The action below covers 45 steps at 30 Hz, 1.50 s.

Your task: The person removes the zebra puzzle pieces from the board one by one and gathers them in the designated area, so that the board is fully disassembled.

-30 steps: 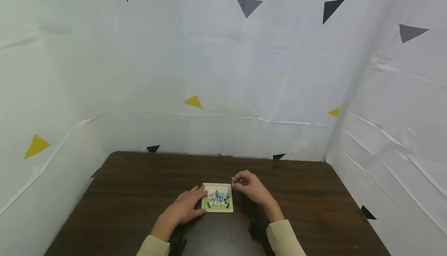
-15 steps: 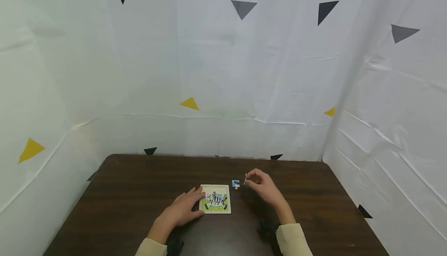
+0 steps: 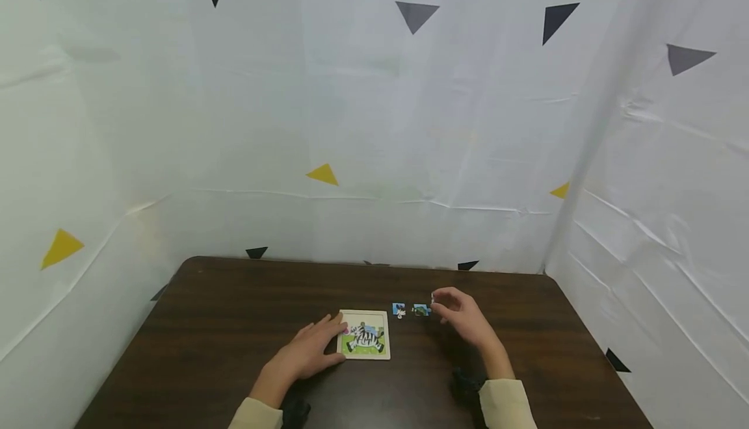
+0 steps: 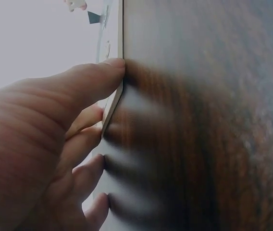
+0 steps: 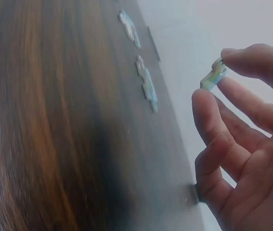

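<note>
A small square jigsaw tray with a zebra picture lies flat on the table. My left hand rests at its left side; in the left wrist view the thumb touches the tray's edge, and the other fingers reach along it down to the tabletop. To the right, my right hand pinches a jigsaw piece between thumb and fingertip, raised off the table in the right wrist view. Two loose pieces lie right of the tray: a blue-and-white one and a blue-and-green one.
The dark wood-grain table has rounded far corners. White sheeting with grey, black and yellow triangles rises behind it and at both sides. A dark camera mount sits at each wrist.
My right hand has moved rightward from beside the tray. Two pieces now lie set down in a row, and it holds another. The left hand has stayed at the tray.
</note>
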Tool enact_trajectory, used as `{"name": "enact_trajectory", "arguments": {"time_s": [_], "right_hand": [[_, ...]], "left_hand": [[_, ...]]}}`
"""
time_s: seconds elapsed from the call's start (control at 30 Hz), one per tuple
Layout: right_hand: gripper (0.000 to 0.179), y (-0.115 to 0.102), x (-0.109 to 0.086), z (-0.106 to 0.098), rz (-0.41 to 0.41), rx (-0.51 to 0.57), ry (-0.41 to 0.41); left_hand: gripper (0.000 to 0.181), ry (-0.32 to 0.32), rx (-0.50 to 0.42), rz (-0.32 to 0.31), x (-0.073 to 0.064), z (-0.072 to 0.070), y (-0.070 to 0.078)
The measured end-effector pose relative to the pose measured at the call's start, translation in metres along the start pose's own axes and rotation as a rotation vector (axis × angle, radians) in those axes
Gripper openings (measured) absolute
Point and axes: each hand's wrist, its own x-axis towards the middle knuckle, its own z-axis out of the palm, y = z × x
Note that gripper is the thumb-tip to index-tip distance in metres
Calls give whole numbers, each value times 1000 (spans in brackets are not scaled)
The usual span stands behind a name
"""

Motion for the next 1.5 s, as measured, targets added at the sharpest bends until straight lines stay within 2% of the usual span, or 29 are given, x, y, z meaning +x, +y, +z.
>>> {"name": "enact_trajectory", "arguments": {"time_s": [0.17,0.23,0.37,0.57,0.73,0.9,1.07,1.13,1.2,1.37,1.5], "right_hand": [[37,9,-2,-6,39,-32,6],[35,13,0,-7,72,-76,13],[30,20,5,-8,126,-241,13],[27,21,11,-8,118,-489,5],[28,21,17,-5,116,-558,-18],[28,23,19,-2,115,-559,-29],[30,23,17,-3,113,-538,-42],[30,24,16,-4,111,-531,-46],[30,25,16,-5,112,-521,-47],[31,24,14,-5,118,-500,-48],[31,24,13,-4,119,-491,-39]], "left_hand": [[71,-9,-32,8,0,1,2],[73,-7,-28,14,1,3,0],[73,-5,-21,18,2,5,-5],[72,0,-40,33,0,3,-6],[71,44,-22,56,6,11,-17],[72,58,-20,75,7,18,-23],[70,28,-38,44,5,15,-17],[69,21,-41,26,7,16,-17],[71,30,-27,39,8,18,-20],[71,34,-5,57,5,14,-16],[70,27,-19,47,1,9,-8]]}}
